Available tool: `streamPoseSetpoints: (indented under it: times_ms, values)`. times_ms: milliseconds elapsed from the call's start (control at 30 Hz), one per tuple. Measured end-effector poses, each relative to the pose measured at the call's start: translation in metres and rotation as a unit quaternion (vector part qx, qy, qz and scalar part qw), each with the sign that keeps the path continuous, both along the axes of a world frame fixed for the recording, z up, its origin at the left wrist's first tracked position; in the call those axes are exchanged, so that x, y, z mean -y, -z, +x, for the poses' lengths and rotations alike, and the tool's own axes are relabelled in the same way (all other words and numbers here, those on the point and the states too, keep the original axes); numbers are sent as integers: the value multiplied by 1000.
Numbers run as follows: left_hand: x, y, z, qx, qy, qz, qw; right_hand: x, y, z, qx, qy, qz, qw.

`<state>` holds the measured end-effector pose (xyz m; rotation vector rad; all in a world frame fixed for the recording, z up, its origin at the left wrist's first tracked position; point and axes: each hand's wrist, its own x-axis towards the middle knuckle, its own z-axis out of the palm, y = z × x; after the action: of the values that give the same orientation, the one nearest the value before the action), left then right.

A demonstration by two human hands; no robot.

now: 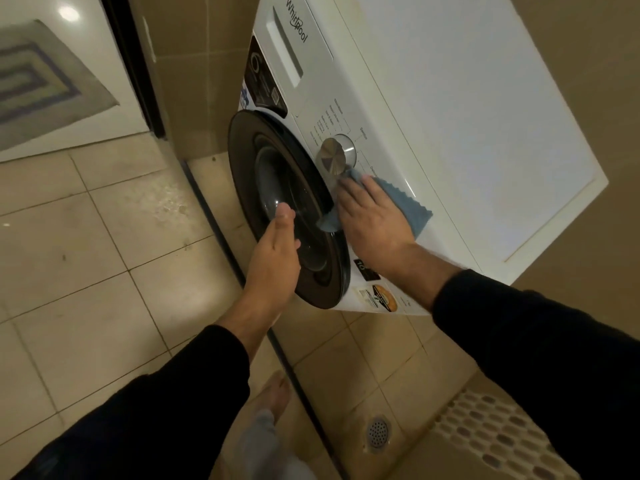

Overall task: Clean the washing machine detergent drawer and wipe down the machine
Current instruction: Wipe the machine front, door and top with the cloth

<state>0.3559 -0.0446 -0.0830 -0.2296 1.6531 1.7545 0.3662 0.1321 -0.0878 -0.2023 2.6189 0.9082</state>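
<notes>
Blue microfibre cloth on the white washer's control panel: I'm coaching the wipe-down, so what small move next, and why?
Probably slide the blue microfibre cloth up around the silver program dial. The right hand presses it flat on the white control panel just below that dial, so the panel beyond looks not yet covered; the left hand hovers free by the dark round door.

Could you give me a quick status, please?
Right hand pressing blue cloth on control panel beside dial. Left hand open, empty. Detergent drawer shut.
</notes>
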Motion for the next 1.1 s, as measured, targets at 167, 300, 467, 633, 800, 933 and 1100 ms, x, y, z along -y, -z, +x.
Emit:
streamPoseSetpoints:
  times_ms: [167,300,467,633,800,933,1100]
  values:
    - [-11,-6,-5,5,-3,-12,1000,5,21,-9,51,34,-12,998]
    - [-29,-18,1,14,-15,-10,1000,-5,5,11,70,6,-56,996]
    - [-73,-63,27,-48,12,-1,999,-50,-44,88,-68,-2,-201,977]
    - [-104,-108,61,-85,101,29,991,-84,-52,147,-188,112,-349,911]
    - [-114,-127,85,-111,183,-15,977,-94,-53,177,-172,190,-405,878]
    - [-121,-142,82,-151,206,-43,966,-108,-62,152,-164,265,-409,858]
    - [-130,-154,65,-209,222,-67,950,-84,-72,94,-191,326,-413,829]
